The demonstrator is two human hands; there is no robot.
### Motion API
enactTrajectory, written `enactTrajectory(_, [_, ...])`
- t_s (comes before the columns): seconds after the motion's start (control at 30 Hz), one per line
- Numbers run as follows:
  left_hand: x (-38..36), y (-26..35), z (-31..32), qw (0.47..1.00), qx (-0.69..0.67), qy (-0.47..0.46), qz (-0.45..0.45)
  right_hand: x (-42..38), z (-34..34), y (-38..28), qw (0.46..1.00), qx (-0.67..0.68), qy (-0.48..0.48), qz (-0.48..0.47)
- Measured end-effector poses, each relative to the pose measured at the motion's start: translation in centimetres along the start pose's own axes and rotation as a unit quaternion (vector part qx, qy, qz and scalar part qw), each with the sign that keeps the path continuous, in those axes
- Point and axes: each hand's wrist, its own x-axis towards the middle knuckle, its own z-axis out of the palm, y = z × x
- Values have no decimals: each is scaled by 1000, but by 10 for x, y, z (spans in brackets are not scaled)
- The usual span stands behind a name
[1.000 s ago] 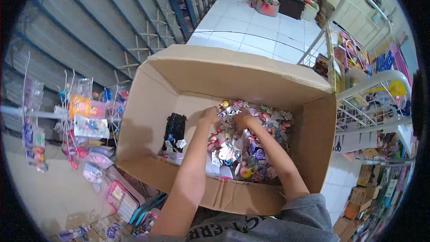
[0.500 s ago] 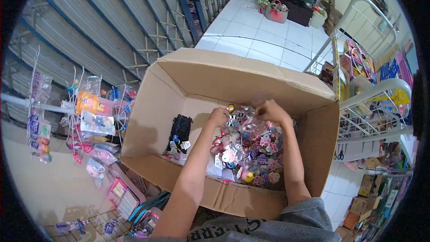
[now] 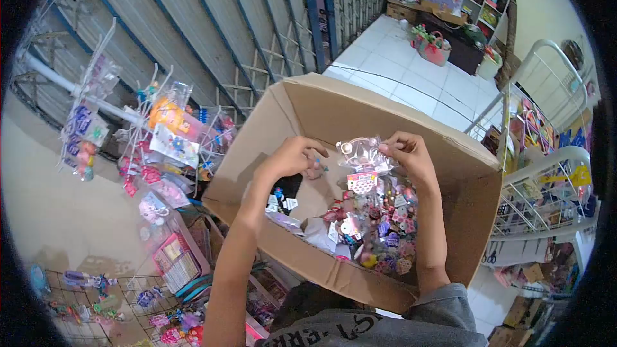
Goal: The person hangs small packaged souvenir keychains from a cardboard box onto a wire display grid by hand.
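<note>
A large open cardboard box (image 3: pixel 308 90) stands in front of me, with a pile of small packaged trinkets (image 3: pixel 392 225) in its right part. My right hand (image 3: pixel 408 151) pinches the edge of a clear plastic packet (image 3: pixel 366 154) above the pile. A card with pink dots (image 3: pixel 362 183) shows just below that packet. My left hand (image 3: pixel 292 157) is over the left part of the box, its fingers curled beside something small and pinkish; whether it grips this is unclear. A black item (image 3: pixel 286 191) with white tags lies under my left wrist.
Packets (image 3: pixel 170 132) hang on a white rack at the left, before a metal folding gate (image 3: pixel 212 32). White wire shelving (image 3: pixel 546 186) stands close to the box's right side. A basket with flowers (image 3: pixel 434 50) is on the tiled floor behind.
The view has shifted, and the box appears farther right. My right hand has lifted a clear packet from the pile. My left hand has moved away from the pile to the left.
</note>
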Motion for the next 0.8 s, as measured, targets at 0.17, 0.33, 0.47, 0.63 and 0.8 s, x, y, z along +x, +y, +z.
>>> enactTrajectory(0.17, [-93, 17, -30, 984, -61, 145, 81, 4, 44, -25, 996, 87, -3, -36])
enactTrajectory(0.33, [-170, 13, -35, 911, -120, 338, 203, 9, 102, -44, 970, 223, -76, -63])
enactTrajectory(0.47, [-228, 14, -38, 864, -271, 366, 215, 6, 157, -57, 891, 373, -257, -8])
enactTrajectory(0.63, [-295, 17, -39, 818, -256, 458, 237, -9, 225, -79, 796, 420, -430, 62])
enactTrajectory(0.8, [-357, 10, -31, 736, -271, 564, 258, -19, 288, -106, 752, 356, -554, 22])
